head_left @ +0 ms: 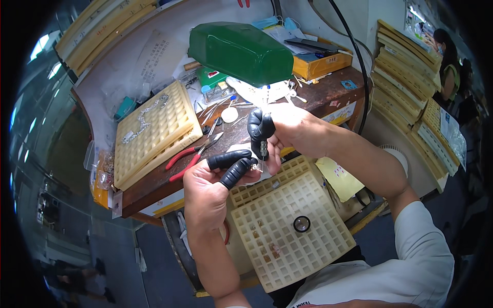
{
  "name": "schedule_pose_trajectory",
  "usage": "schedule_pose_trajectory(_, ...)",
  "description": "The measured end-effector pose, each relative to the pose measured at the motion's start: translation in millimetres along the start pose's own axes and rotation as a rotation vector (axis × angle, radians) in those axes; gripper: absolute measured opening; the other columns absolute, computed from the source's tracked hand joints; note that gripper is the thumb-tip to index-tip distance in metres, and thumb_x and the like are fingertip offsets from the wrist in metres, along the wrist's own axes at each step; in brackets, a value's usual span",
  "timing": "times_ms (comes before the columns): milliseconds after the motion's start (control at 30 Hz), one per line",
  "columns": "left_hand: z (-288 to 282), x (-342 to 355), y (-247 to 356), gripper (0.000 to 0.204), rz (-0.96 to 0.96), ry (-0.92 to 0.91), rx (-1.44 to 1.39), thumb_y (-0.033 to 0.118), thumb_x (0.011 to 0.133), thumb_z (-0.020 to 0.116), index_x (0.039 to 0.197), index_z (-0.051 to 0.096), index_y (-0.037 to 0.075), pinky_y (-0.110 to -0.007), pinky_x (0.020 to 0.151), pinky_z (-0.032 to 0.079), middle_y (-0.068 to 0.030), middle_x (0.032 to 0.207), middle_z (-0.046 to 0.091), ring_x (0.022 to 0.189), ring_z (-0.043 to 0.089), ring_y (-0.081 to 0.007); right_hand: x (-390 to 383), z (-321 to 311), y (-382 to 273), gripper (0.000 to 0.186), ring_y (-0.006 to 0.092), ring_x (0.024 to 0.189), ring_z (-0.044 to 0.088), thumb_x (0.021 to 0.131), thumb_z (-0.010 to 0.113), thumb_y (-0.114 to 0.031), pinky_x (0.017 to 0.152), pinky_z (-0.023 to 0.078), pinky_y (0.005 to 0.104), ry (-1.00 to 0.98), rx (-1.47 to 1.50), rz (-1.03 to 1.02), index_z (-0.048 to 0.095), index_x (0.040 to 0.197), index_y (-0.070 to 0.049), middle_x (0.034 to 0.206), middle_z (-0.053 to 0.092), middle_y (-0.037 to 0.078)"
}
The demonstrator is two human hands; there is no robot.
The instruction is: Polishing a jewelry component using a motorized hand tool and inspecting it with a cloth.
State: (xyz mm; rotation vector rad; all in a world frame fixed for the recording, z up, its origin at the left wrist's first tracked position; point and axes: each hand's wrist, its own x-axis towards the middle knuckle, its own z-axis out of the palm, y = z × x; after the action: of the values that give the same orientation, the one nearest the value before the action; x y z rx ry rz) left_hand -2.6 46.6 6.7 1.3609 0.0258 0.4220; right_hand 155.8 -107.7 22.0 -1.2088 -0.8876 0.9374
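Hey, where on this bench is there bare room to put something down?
Bare wood shows right of the lamp, between the yellow box and bench edge. The strip from the left tray to the hands is crowded with pliers and tweezers. The lap tray has many empty cells.

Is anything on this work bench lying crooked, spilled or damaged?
Nothing looks spilled or broken. The cream grid tray on the bench sits askew on the one under it, with a silver chain draped across its cells. The red-handled pliers lie loose beside it. Both hands, left hand and right hand, pinch small parts.
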Motion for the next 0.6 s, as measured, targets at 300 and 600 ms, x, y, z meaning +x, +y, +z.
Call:
schedule_pose_trajectory(300,5,-3,6,0.029,0.015,-0.092,0.073,-0.007,0.078,0.076,0.105,0.068,-0.009,-0.032,0.080,0.059,-0.0150,0.096,0.073,0.085,0.070,-0.0181,-1,-9,4,0.036,0.0259,0.065,0.069,0.103,0.039,-0.029,0.062,0.057,0.0351,-0.097,0.099,-0.022,0.058,0.098,0.002,0.077,0.067,0.018)
schedule_pose_trajectory(600,16,-9,5,0.021,0.022,0.022,0.214,-0.004,0.079,0.078,0.098,0.071,-0.006,-0.026,0.077,0.056,-0.0115,0.091,0.073,0.081,0.069,-0.0147,-4,-8,3,0.037,0.0265,0.064,0.068,0.106,0.030,-0.029,0.058,0.057,0.0338,-0.077,0.175,0.014,0.048,0.101,0.004,0.079,0.062,0.018)
